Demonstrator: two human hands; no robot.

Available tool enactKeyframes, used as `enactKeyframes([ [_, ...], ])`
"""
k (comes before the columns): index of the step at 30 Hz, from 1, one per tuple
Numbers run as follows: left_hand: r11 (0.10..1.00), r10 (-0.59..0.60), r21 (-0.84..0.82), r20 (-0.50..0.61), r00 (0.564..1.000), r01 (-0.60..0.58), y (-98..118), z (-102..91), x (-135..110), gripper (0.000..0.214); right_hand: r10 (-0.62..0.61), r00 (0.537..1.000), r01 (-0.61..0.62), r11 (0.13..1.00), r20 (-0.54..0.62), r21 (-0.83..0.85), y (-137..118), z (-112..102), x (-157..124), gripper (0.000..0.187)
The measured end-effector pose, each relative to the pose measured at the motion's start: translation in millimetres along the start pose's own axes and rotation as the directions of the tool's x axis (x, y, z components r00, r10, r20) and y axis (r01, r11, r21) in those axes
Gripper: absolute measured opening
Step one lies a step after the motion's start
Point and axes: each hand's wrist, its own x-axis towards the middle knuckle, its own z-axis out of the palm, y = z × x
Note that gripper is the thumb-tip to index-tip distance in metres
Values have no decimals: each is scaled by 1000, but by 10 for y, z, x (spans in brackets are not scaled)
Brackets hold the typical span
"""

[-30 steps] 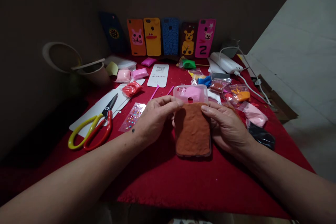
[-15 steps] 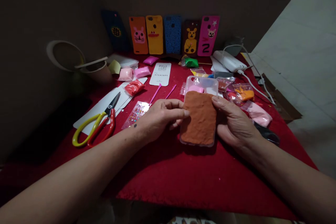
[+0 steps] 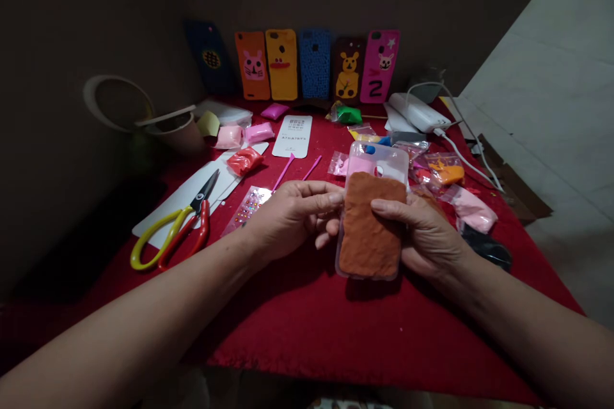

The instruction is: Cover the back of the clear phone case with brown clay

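A clear phone case [image 3: 391,158] is held above the table, its back covered with brown-orange modelling clay [image 3: 371,236] except for the bare upper end around the camera hole. My right hand [image 3: 429,230] grips the case from the right, thumb lying across the clay and the other fingers behind. At the left edge, my left hand [image 3: 297,214] has thumb and index finger closed together against the rim, its lower fingers curled loosely. Pink modelling tools [image 3: 284,172] and a sheet of rhinestone stickers [image 3: 248,208] lie beyond the left wrist.
Yellow-and-red-handled scissors [image 3: 192,217] rest on white card at left. Decorated phone cases [image 3: 315,64] stand along the back wall. Bagged clay, such as an orange packet [image 3: 446,169] and a red packet [image 3: 244,161], lies around. A white power strip [image 3: 419,112] with cable sits back right.
The phone case has moved slightly right and nearer to me. My right thumb has shifted from its upper right edge onto the clay; my left thumb has come off the clay to the edge.
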Motion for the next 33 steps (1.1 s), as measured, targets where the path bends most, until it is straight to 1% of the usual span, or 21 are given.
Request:
enactKeyframes([
  [3, 999, -33, -14, -14, 999, 33, -10, -8, 7, 12, 5, 1000, -5, 1000, 2, -1, 5, 6, 1, 20],
  [10, 999, -47, 10, -33, 998, 47, -28, -10, -3, 10, -2, 1000, 2, 1000, -3, -6, 10, 16, -15, 22],
  [17, 997, -60, -48, 19, 998, 60, -21, -38, 11, 9, -3, 999, 3, 1000, -47, 1, 6, 14, -21, 24],
  [22, 998, -48, -35, -12, 999, 47, -30, -42, 23, 5, -4, 999, 3, 1000, -52, -3, 15, 6, -21, 26],
  [26, 998, -60, -25, 10, 998, 60, -16, -46, 9, 8, 11, 998, -11, 1000, -65, 9, 13, 16, -15, 34],
  [29, 998, -62, -29, 11, 998, 62, -8, -41, 4, 9, 9, 998, -9, 1000, -59, 14, 7, 29, -12, 36],
  [33, 999, -49, -10, -18, 999, 49, -18, -27, 19, 8, 21, 999, -20, 999, -26, 32, 8, 42, -26, 37],
])
